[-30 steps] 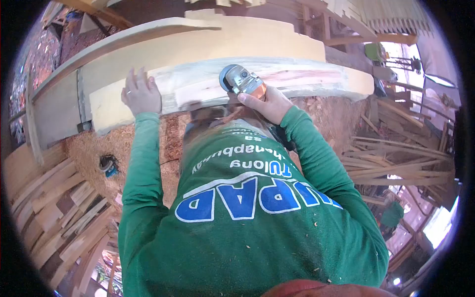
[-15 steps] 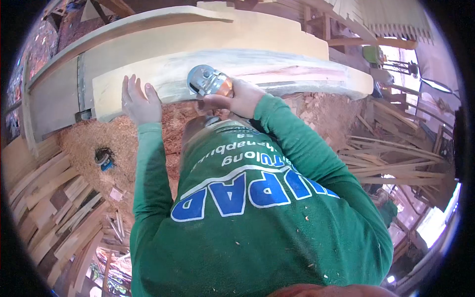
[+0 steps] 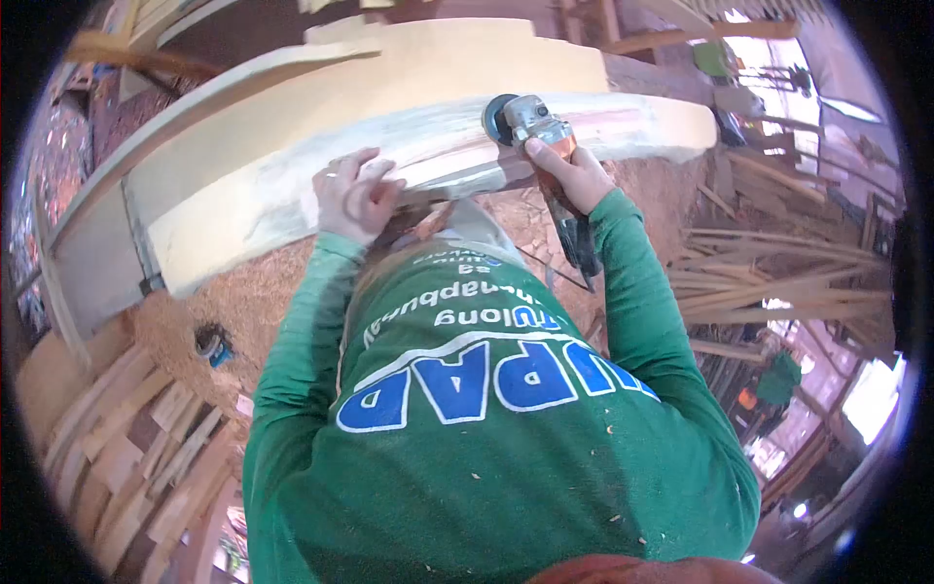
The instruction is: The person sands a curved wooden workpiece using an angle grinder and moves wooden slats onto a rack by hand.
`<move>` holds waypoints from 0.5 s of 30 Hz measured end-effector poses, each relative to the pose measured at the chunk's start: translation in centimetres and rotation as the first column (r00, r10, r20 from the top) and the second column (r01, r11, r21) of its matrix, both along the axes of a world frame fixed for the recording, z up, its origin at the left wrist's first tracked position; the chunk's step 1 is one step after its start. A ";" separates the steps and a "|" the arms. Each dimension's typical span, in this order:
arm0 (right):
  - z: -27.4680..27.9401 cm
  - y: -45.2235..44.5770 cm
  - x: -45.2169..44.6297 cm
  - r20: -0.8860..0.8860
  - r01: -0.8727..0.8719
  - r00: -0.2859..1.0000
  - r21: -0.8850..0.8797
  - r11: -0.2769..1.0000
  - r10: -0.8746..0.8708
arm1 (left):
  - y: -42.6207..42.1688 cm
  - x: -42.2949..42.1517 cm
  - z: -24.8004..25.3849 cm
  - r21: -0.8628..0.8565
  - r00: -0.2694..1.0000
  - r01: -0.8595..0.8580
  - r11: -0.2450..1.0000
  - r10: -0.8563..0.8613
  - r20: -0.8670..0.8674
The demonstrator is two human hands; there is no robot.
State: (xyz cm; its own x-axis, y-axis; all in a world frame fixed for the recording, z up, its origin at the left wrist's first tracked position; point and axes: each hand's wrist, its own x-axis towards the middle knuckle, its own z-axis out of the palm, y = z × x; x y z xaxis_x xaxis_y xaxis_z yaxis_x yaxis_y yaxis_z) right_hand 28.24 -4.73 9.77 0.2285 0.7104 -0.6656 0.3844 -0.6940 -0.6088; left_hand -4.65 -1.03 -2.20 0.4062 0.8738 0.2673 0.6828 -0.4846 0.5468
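My right hand (image 3: pixel 574 175) is wrapped round the orange body of an angle grinder (image 3: pixel 547 131). The grinder's round disc lies against or just over the long pale wooden board (image 3: pixel 233 200), right of its middle. Its dark rear end hangs down toward my body. My left hand (image 3: pixel 356 195) is at the board's near edge, left of the grinder, with its fingers apart and slightly bent. Nothing shows in that hand. The board has streaks of grey and pink along its surface.
Sawdust (image 3: pixel 263 292) covers the ground below the board, with a blue tool (image 3: pixel 214 346) on it at the left. Wooden offcuts (image 3: pixel 146 428) are piled at the lower left. Long thin strips (image 3: pixel 778 282) lie heaped at the right. A wider board (image 3: pixel 457 58) stands behind.
The grinder first moved left along the board, then right with my right hand, and its body now points down. My left hand has moved right along the near edge, its fingers more bent.
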 end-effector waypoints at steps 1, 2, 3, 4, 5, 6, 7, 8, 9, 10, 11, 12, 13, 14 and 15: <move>0.2 -0.3 2.4 -0.029 0.053 0.998 -0.008 0.999 -0.053 | 0.6 1.2 0.2 -0.005 1.000 -0.003 1.000 0.003 -0.008; -0.2 -0.6 5.0 -0.058 0.106 0.993 -0.016 0.994 -0.107 | 1.2 2.4 0.3 -0.009 1.000 -0.005 1.000 0.005 -0.016; -0.7 -1.1 7.6 -0.088 0.156 0.984 -0.025 0.987 -0.158 | 1.6 3.7 0.4 -0.032 0.999 -0.037 0.999 0.036 -0.026; -1.9 -1.5 8.5 -0.053 0.160 0.986 0.116 0.980 -0.155 | 2.0 3.7 -0.3 -0.053 0.997 -0.073 0.996 0.071 -0.035; -1.9 -1.6 10.9 -0.040 0.188 0.982 0.083 0.979 -0.185 | 2.3 4.6 -0.3 -0.076 0.993 -0.111 0.991 0.107 -0.052; -1.7 -1.7 13.1 -0.029 0.213 0.977 0.048 0.976 -0.212 | 2.5 5.3 -0.2 -0.069 0.988 -0.139 0.988 0.133 -0.084; -1.9 -1.7 13.6 -0.016 0.235 0.972 0.012 0.972 -0.234 | 2.6 4.6 -0.9 -0.062 0.980 -0.171 0.983 0.164 -0.114; -1.5 -1.6 14.7 0.004 0.232 0.973 0.016 0.972 -0.232 | 2.6 4.7 -1.0 -0.052 0.970 -0.204 0.978 0.195 -0.147; -1.7 -1.8 16.4 -0.029 0.258 0.966 0.067 0.964 -0.256 | 2.6 4.9 -1.0 -0.056 0.969 -0.205 0.977 0.194 -0.151; -2.2 -2.1 18.2 -0.067 0.282 0.959 0.115 0.952 -0.276 | 2.5 5.2 -0.7 -0.059 0.968 -0.207 0.976 0.196 -0.159; -2.3 -2.2 20.3 -0.107 0.305 0.951 0.164 0.938 -0.291 | 2.6 6.0 -0.3 -0.061 0.965 -0.213 0.975 0.201 -0.168; -2.2 -2.1 21.1 -0.085 0.325 0.945 0.132 0.936 -0.316 | 2.7 5.9 -0.2 -0.089 0.962 -0.226 0.970 0.208 -0.177; -1.8 -2.0 22.0 -0.063 0.341 0.940 0.100 0.935 -0.336 | 2.8 5.9 -0.3 -0.077 0.959 -0.230 0.970 0.213 -0.186; -2.1 -2.0 22.2 -0.040 0.355 0.935 0.065 0.933 -0.353 | 2.7 5.2 -0.9 -0.069 0.956 -0.237 0.969 0.220 -0.196; -2.7 -2.0 22.8 -0.051 0.368 0.929 0.066 0.927 -0.365 | 2.7 4.5 -1.5 -0.060 0.951 -0.247 0.967 0.230 -0.205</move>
State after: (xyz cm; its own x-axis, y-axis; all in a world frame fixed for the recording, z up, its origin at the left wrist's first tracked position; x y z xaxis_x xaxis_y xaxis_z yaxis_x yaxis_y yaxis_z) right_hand 51.03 -6.76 7.08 0.4583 0.6287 -0.6283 0.0874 -0.7353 -0.6721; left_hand -0.10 1.70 -3.71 0.2200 0.9674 0.1254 0.8700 -0.2527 0.4234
